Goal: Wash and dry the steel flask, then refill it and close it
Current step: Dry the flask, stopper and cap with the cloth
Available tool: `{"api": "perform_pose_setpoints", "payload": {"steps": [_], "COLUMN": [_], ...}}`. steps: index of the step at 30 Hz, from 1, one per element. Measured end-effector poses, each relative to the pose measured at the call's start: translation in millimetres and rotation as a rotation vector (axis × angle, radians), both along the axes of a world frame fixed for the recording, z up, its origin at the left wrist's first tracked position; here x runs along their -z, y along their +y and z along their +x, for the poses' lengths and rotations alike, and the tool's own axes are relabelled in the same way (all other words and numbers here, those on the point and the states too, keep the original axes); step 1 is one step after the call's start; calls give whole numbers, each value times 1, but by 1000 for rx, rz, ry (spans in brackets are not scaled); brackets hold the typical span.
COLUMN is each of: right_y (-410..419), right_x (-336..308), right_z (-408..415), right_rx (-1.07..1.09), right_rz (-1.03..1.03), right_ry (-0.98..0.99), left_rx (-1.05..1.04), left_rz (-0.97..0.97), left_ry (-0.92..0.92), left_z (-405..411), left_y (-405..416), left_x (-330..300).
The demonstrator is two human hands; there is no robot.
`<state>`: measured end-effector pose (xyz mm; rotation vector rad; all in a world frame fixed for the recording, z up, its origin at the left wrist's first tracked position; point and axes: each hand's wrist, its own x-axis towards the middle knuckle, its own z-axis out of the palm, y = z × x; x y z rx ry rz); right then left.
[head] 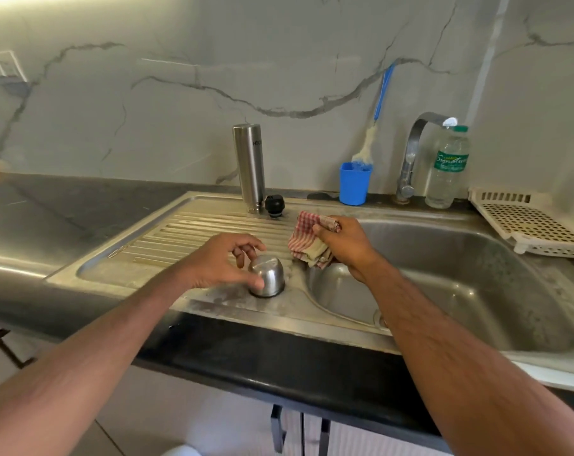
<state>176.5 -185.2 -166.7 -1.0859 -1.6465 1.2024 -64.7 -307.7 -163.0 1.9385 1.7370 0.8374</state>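
The steel flask [250,166] stands upright without its top at the back of the ribbed drainboard [180,235]. Its black stopper [274,205] lies just to its right. The steel cap [268,278] sits mouth-down on the drainboard's front edge. My left hand [228,261] curls round the cap, thumb at its base and fingers over its top. My right hand [343,245] grips a bunched red-checked cloth [307,241] just above the sink's left rim.
The sink basin [443,284] lies to the right, with the tap [414,153] behind it. A blue cup [354,184] holds a bottle brush [369,139]. A plastic water bottle [447,169] stands beside the tap. A white perforated tray [529,222] sits at far right.
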Motion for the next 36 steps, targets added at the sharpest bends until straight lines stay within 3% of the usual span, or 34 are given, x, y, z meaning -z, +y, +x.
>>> {"api": "perform_pose_setpoints", "payload": {"steps": [4, 7, 9, 14, 15, 18, 19, 28, 34, 36], "right_y": [-4, 2, 12, 31, 35, 45, 48, 50, 58, 54], "right_x": [-6, -7, -7, -6, 0, 15, 16, 6, 10, 10], "right_z": [16, 40, 61, 101, 107, 117, 117, 92, 100, 100], "right_rx": [-18, 3, 87, 195, 192, 202, 208, 17, 55, 85], "right_rz": [-180, -324, -306, 34, 32, -68, -39, 337, 102, 114], "right_ry": [186, 333, 335, -376, -368, -54, -29, -143, 49, 39], "left_rx": [-22, 21, 15, 3, 11, 15, 12, 25, 24, -4], "left_rz": [0, 72, 119, 130, 124, 112, 111, 124, 188, 218], "left_ry": [50, -176, -302, -335, -324, -324, -326, -234, -401, -465], "left_z": [17, 33, 51, 105, 116, 146, 154, 169, 162, 159], "left_y": [-4, 4, 21, 82, 93, 124, 132, 167, 162, 163], "left_x": [7, 3, -2, -6, -5, -1, 1, 18, 16, 14]}}
